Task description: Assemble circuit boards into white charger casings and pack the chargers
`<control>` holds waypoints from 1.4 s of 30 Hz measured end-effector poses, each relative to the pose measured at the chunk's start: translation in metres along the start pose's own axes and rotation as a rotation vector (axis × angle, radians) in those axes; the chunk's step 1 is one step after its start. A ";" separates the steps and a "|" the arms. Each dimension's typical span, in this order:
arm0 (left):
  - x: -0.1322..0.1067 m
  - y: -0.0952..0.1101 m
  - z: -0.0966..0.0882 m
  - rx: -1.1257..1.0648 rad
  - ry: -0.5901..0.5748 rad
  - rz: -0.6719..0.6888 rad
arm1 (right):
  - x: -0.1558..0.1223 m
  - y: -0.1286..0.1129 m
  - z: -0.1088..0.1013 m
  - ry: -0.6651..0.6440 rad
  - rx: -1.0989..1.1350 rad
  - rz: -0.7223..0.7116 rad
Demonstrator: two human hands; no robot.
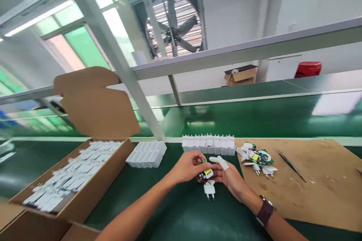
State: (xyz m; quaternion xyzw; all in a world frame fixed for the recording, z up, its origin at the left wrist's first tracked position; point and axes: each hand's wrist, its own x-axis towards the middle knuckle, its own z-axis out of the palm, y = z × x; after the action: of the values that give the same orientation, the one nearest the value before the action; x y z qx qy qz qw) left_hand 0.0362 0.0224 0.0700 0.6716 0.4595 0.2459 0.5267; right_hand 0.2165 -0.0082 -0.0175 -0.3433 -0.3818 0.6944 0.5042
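Forearms (141, 211) slant inward over bench (181, 220) on my feed. Left hand (188, 167) arched, fingers pinching board (208, 174); right hand (230, 179) tilted inward, lower fingers gripping board's edge, upper extended. Plug (209, 188) just below.

left fingers (204, 167) bent, right fingers (223, 163) parted, forearms (141, 206) angled inward

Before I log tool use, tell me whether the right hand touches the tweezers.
Apart: the head view shows brown paper between the right hand and tweezers.
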 end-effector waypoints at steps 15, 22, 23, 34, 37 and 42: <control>-0.095 -0.060 -0.078 1.048 0.457 0.244 | -0.018 0.027 -0.053 -0.226 -1.435 -0.119; -0.101 -0.088 -0.130 1.124 0.596 0.156 | -0.029 0.016 -0.043 -0.220 -1.534 -0.157; -0.100 -0.089 -0.132 1.123 0.592 0.160 | -0.030 0.016 -0.042 -0.205 -1.539 -0.185; -0.060 -0.055 -0.056 0.637 0.097 0.393 | -0.039 -0.012 -0.010 -0.054 -1.277 -0.416; -0.040 -0.050 -0.037 0.576 -0.030 0.421 | -0.037 -0.017 -0.009 0.038 -1.175 -0.392; -0.019 -0.050 -0.038 0.516 -0.145 0.502 | -0.032 -0.017 -0.017 0.170 -1.031 -0.310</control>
State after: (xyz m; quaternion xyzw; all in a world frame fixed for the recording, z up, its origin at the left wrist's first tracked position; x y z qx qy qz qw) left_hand -0.0212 0.0255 0.0387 0.8899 0.2889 0.1952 0.2942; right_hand 0.2471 -0.0329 -0.0080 -0.5407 -0.6769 0.3044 0.3961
